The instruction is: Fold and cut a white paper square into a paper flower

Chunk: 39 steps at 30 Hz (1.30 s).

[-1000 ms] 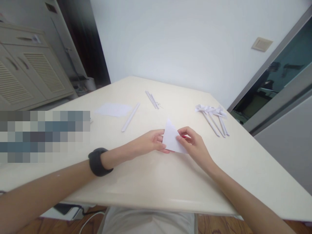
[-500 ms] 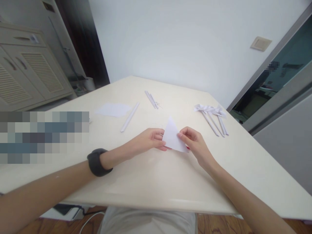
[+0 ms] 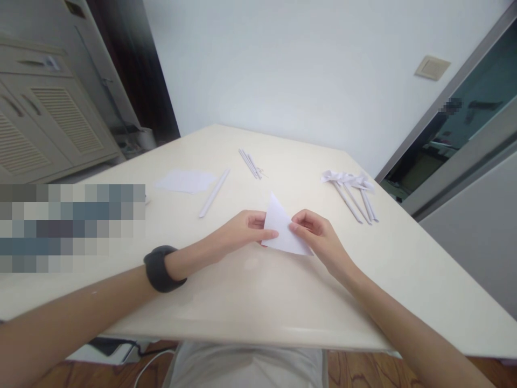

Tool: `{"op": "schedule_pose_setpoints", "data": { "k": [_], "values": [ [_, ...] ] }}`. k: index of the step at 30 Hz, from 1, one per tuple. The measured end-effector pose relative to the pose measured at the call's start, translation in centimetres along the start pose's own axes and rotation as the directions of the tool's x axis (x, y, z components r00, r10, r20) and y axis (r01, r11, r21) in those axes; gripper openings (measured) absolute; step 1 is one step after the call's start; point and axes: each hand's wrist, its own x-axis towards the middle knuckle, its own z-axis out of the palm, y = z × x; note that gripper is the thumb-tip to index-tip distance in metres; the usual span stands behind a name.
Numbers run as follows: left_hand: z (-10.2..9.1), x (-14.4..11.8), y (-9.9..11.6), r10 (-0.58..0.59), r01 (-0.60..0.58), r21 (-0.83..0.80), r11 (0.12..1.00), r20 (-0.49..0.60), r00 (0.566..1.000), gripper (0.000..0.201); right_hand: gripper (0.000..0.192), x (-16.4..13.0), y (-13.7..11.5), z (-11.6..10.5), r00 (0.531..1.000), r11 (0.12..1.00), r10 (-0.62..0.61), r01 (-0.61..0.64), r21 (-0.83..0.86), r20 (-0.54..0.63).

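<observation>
A white paper triangle [image 3: 283,229] is held up between my two hands, just above the table, with its point towards the wall. My left hand [image 3: 249,227] grips its left edge, the thumb lying across the front and the other fingers behind. On the right slanting edge, my right hand [image 3: 313,227] pinches the paper between thumb and curled fingers. A rolled white paper tube [image 3: 215,194] lies beyond my left hand. Past my right hand are several paper pinwheels [image 3: 348,180] on rolled sticks, bunched together.
White paper sheets [image 3: 186,181] lie at the left of the table [image 3: 250,302]. Several thin paper tubes [image 3: 248,163] rest towards the back, beside a small scrap. A wall stands behind the table. Part of the left side is blurred out.
The paper triangle has tilted, its tip shifting left. My left thumb has slid further across its front, and the red bits seen at its lower edge are mostly hidden.
</observation>
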Motion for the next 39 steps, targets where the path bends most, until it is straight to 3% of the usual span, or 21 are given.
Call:
{"op": "schedule_pose_setpoints", "data": {
  "k": [4, 9, 16, 33, 39],
  "values": [
    [0.0, 0.0, -0.2, 0.001, -0.004, -0.060, 0.998, -0.059, 0.998, 0.036, 0.017, 0.1, 0.0, -0.1, 0.999, 0.999, -0.032, 0.032, -0.020, -0.013],
    [0.1, 0.1, -0.1, 0.063, -0.066, -0.127, 0.990, -0.025, 0.998, 0.026, 0.014, 0.1, 0.7, 0.2, 0.995, 0.993, -0.095, 0.095, -0.065, 0.002],
    [0.5, -0.4, 0.5, 0.048, -0.049, -0.027, 0.998, -0.017, 0.999, 0.016, 0.011, -0.3, 0.6, 0.9, 0.980, 0.976, -0.178, 0.187, -0.110, 0.084],
    [1.3, -0.2, 1.3, 0.060, -0.050, 0.096, 0.994, -0.106, 0.993, 0.025, 0.006, -0.4, 0.8, 0.8, 0.981, 0.985, -0.170, 0.172, -0.024, 0.090],
    [1.2, -0.1, 0.9, 0.077, -0.071, 0.071, 0.995, -0.085, 0.993, 0.023, 0.004, -0.2, 0.8, 0.9, 0.979, 0.983, -0.176, 0.179, -0.027, 0.099]
  ]
}}
